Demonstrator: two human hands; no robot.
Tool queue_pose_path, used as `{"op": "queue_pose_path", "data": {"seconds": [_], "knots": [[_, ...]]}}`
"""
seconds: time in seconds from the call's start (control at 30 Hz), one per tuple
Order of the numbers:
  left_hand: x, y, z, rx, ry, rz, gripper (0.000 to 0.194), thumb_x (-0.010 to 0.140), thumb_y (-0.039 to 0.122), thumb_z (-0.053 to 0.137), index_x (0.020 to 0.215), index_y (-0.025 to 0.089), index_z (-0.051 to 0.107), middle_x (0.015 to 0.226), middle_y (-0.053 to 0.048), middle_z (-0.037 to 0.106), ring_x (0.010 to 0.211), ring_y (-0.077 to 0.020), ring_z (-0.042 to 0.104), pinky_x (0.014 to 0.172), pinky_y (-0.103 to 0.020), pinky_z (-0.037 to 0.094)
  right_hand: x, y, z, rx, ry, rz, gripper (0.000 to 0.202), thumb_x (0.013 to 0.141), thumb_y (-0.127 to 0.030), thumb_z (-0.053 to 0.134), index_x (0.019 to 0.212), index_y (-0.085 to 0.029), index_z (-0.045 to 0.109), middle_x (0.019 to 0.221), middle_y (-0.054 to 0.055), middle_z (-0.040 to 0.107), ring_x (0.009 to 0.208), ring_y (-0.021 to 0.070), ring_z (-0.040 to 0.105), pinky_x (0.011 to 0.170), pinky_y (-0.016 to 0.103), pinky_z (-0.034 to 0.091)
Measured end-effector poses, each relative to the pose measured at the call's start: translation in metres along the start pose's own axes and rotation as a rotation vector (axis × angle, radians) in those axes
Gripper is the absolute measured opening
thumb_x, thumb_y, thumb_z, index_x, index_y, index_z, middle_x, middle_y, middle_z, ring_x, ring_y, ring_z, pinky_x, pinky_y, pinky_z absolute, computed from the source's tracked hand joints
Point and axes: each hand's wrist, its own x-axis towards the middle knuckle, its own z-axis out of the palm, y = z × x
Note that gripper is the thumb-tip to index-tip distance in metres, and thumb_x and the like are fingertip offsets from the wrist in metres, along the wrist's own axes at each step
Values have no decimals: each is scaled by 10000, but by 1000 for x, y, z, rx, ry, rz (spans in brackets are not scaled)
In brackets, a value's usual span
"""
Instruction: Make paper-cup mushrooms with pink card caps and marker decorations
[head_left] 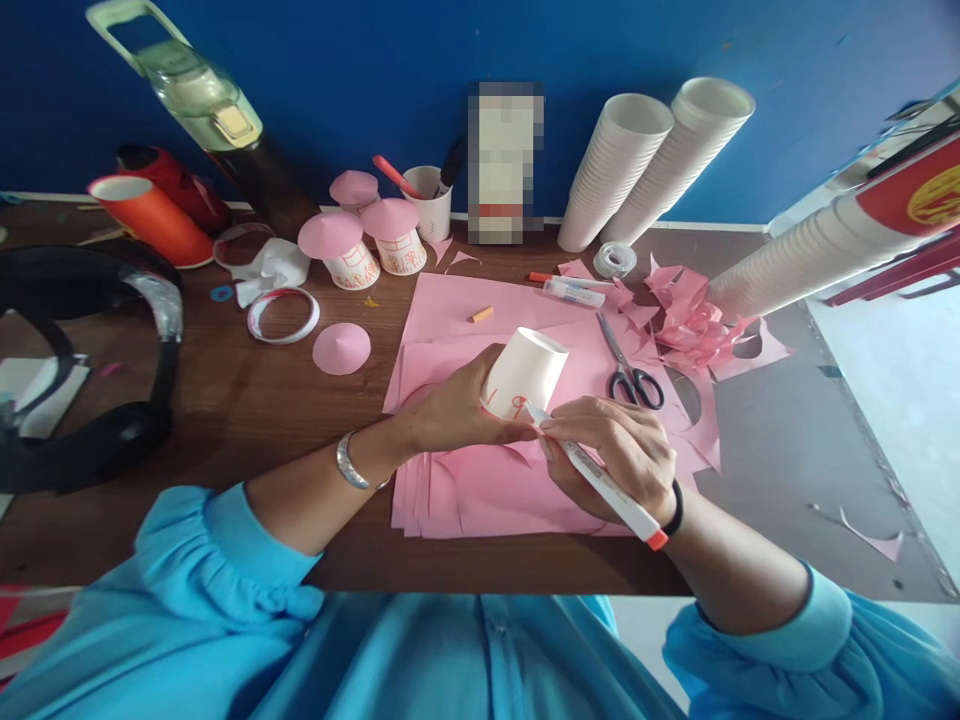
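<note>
Tilted over the pink sheets, a white paper cup (529,366) is held in my left hand (461,405), whose fingers wrap round its left side and lower edge. Red-orange marks show on the cup near that edge. My right hand (619,455) is closed round a white marker (611,492) with an orange end. The marker's tip meets the cup beside a small round red mark. Beneath both hands lies a stack of pink paper (450,320). Black-handled scissors (634,384) rest on it, to the right of the cup.
Small cups with pink cone roofs (330,238) and a loose pink cone (342,349) stand left. Tall cup stacks (619,165) lean at the blue wall. Pink scraps (694,320), a tape roll (614,260) and a glue stick (575,291) lie right. Black headphones (169,370) sit far left.
</note>
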Motion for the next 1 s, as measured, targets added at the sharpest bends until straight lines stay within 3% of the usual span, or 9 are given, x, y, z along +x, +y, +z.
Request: {"op": "queue_pose_path", "data": {"seconds": [0.67,1.0], "knots": [[-1,-1,1,-60,12,12,861,660,483,914,1353,212,480,1306,-126,606,1174,-323,604,877,-432,556,1,-1,-3,-14,8,39,161,873,-47,641,965,-173,603,733,46,718,599,154,703,533,262,566],[0,0,1,-46,21,-5,852,670,427,913,1374,210,484,1260,-108,638,1109,-293,627,818,-387,552,2,-1,-1,-21,21,49,193,869,-55,635,982,-207,600,721,7,712,588,138,697,531,247,575]]}}
